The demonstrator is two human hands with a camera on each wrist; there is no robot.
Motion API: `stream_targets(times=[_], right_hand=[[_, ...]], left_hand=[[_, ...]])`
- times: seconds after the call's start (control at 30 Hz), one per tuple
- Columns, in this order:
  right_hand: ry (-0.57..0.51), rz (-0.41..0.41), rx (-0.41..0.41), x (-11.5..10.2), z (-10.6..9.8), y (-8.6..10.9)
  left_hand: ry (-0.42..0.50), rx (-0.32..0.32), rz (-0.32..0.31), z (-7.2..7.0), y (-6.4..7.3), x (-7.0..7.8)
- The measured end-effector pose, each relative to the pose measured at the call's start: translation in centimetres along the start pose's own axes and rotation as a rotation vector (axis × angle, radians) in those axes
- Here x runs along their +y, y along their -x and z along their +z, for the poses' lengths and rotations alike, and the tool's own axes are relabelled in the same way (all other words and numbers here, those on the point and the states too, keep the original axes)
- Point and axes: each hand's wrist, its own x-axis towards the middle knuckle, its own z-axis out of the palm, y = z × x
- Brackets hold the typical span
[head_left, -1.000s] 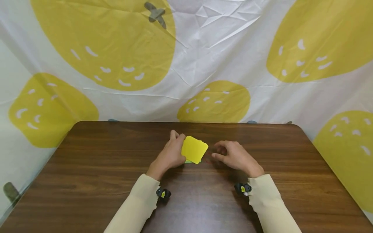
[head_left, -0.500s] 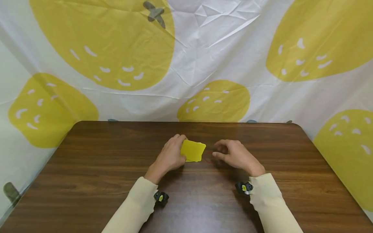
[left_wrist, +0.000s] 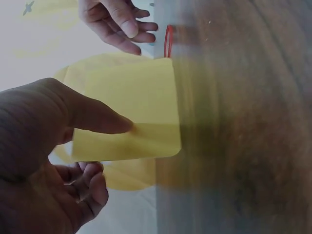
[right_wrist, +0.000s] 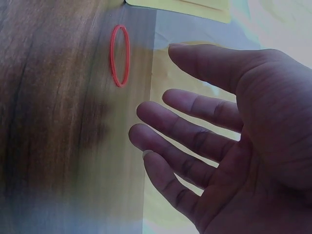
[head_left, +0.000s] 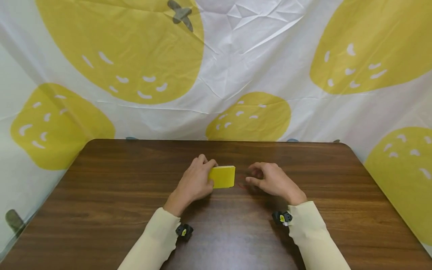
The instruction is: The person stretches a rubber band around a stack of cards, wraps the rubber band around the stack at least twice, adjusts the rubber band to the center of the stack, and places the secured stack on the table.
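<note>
My left hand (head_left: 194, 180) grips a stack of yellow cards (head_left: 222, 177) with rounded corners, standing on edge on the table. In the left wrist view its thumb presses flat on the face of the front card (left_wrist: 131, 92), while the other fingers are mostly hidden behind. My right hand (head_left: 275, 182) hovers to the right of the cards with loosely bent, parted fingers and holds nothing. A thin red rubber band (right_wrist: 120, 56) lies on the table between the cards and the right hand, seen clearly in the right wrist view.
The brown wood-grain table (head_left: 135, 210) runs back to a white curtain (head_left: 222, 71) printed with big yellow fruit. Each wrist wears a small black camera, such as the left one (head_left: 184, 231).
The yellow cards, fanned and skewed earlier, have been tilted upright and now line up as a neat block in my left hand. My right hand has hardly moved.
</note>
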Motion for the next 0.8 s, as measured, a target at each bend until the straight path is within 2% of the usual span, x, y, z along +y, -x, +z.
stream_targets(times=[0.1, 0.2, 0.3, 0.43, 0.8], right_hand=[[-0.003, -0.003, 0.003, 0.0, 0.1, 0.0], [-0.002, -0.008, 0.003, 0.1, 0.2, 0.0], [-0.002, -0.004, -0.003, 0.0, 0.3, 0.0], [0.002, -0.004, -0.006, -0.1, 0.4, 0.0], [0.074, 0.007, 0.018, -0.5, 1.1, -0.2]], left_hand=[[-0.089, -0.016, 0.007, -0.4, 0.2, 0.1], [-0.097, -0.05, 0.0, -0.7, 0.3, 0.3], [-0.02, -0.073, -0.015, -0.9, 0.5, 0.4], [0.082, -0.055, -0.026, -0.7, 0.6, 0.3], [0.171, -0.005, -0.071, -0.3, 0.4, 0.2]])
